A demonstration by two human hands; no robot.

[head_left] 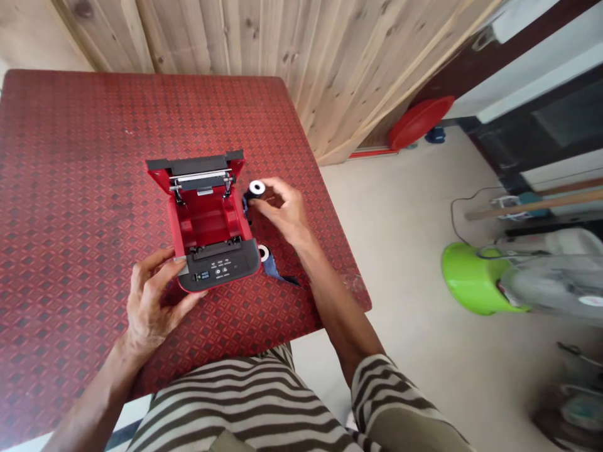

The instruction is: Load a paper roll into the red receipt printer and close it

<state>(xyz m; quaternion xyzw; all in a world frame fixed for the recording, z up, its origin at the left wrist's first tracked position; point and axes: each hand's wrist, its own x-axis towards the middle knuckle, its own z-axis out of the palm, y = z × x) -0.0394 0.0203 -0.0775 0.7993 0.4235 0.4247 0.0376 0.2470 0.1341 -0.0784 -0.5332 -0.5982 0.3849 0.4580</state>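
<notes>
A small red and black label printer (214, 229) stands on the table with its lid (198, 171) raised. Its red inner bay shows nothing in it. My left hand (153, 295) grips the printer's front left corner, thumb at the front edge and fingers on the side and top. Beyond the printer's right side, my right hand (282, 204) pinches a small dark roll with a white core (257, 188). Against the front right corner lies a second roll with a white core (263, 253), a blue and black strip (277, 272) trailing from it.
The red patterned table (85, 144) meets a wooden plank wall (235, 37) at the back. To the right on the floor are a bright green stool or tub (475, 279), a red basin (419, 122) and a wooden pole (541, 204). A dark cable (453, 213) runs there.
</notes>
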